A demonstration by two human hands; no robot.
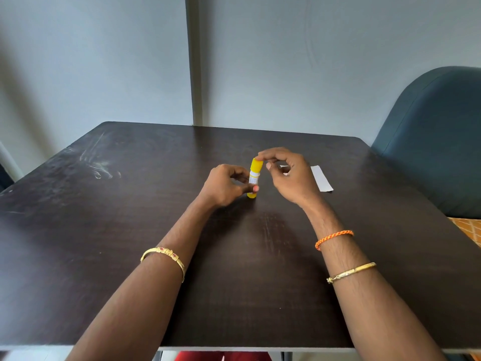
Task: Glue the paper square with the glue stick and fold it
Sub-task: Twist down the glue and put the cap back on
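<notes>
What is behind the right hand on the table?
White paper lies flat on the dark table behind the right hand. Only its right part and a sliver show; the hand covers the rest.

My left hand (223, 185) grips the lower body of the yellow glue stick (254, 177), which stands upright on the dark table (130, 230), while my right hand (289, 173) pinches its yellow cap at the top with thumb and forefinger. Just behind my right hand lies the white paper (321, 178), flat on the table and partly hidden by my fingers. I wear a gold bangle (166, 255) on my left forearm, an orange braided band (334, 237) and a thin gold bracelet (351, 272) on my right, and a blue-grey chair (440, 136) stands off the table's far right corner.
</notes>
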